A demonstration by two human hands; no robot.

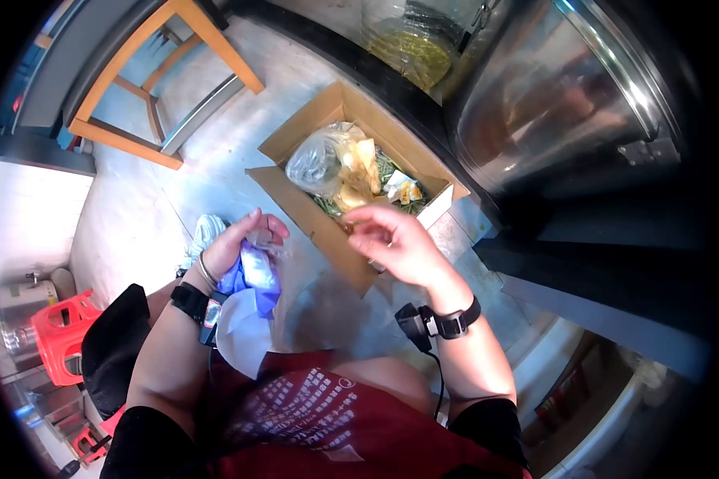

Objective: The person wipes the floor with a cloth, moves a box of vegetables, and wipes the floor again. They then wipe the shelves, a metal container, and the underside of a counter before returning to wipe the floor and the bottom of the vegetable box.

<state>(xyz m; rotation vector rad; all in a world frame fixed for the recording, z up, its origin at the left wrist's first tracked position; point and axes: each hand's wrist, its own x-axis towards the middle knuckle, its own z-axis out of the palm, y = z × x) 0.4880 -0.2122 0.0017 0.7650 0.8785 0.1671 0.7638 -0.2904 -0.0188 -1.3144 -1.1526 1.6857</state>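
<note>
My left hand (244, 239) is curled round a blue-and-white plastic packet (260, 270), with clear film at its top. Below the packet hangs a white curved piece (242, 331), close to my left wrist. Over the near side of an open cardboard box (311, 223) is my right hand (391, 239), its fingers bent and apart, with nothing visible in them. Inside the box lie a clear plastic bag (315, 164), crumpled yellowish wrapping (358, 180), green stalk-like pieces and a white-and-orange scrap (403, 189).
A wooden-framed stool (128, 144) stands at the upper left, red plastic stools (60, 339) at the lower left. A large shiny metal container (551, 88) is at the upper right, beside a yellow round item (411, 56) under plastic. A white-rimmed tub (615, 423) is lower right.
</note>
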